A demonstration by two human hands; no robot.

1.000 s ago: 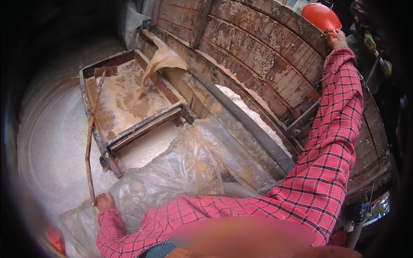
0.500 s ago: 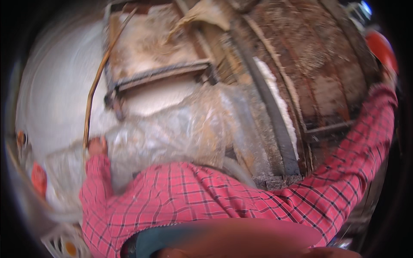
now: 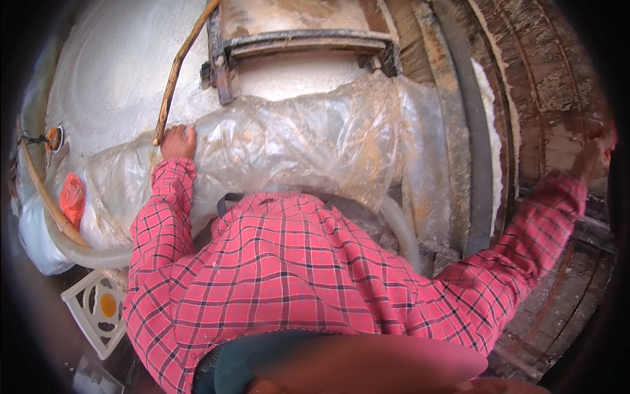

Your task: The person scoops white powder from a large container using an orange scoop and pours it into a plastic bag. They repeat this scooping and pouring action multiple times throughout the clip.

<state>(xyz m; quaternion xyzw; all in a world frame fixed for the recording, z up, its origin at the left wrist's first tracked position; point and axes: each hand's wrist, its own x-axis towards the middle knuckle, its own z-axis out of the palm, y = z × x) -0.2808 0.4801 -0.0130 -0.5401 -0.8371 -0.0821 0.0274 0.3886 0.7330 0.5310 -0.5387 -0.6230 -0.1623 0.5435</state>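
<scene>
My left hand (image 3: pixel 178 142) lies on a cloudy plastic sheet (image 3: pixel 289 144) draped over a long rounded ledge. Its thumb stands apart from the fingers, whose tips are partly hidden. Right beside it ends a bent wooden stick (image 3: pixel 178 65); I cannot make out whether the fingers touch it. At the far right rim, my blurred right hand (image 3: pixel 592 157) is closed on a red bowl (image 3: pixel 613 136), of which only a sliver shows. Below that hand is a dark, stained wooden surface (image 3: pixel 551 85).
A wooden-framed tray (image 3: pixel 302 41) stands over the white surface (image 3: pixel 125 72) beyond the ledge. A red plastic bag (image 3: pixel 73 200), a pale hose (image 3: pixel 98 256) and a white plastic stool (image 3: pixel 88 305) are at left. A dark curved rim (image 3: pixel 469 131) runs between ledge and wood.
The view has shifted, and my right hand has come lower with the red bowl, which now shows only a sliver. My left hand keeps its place on the plastic sheet beside the stick.
</scene>
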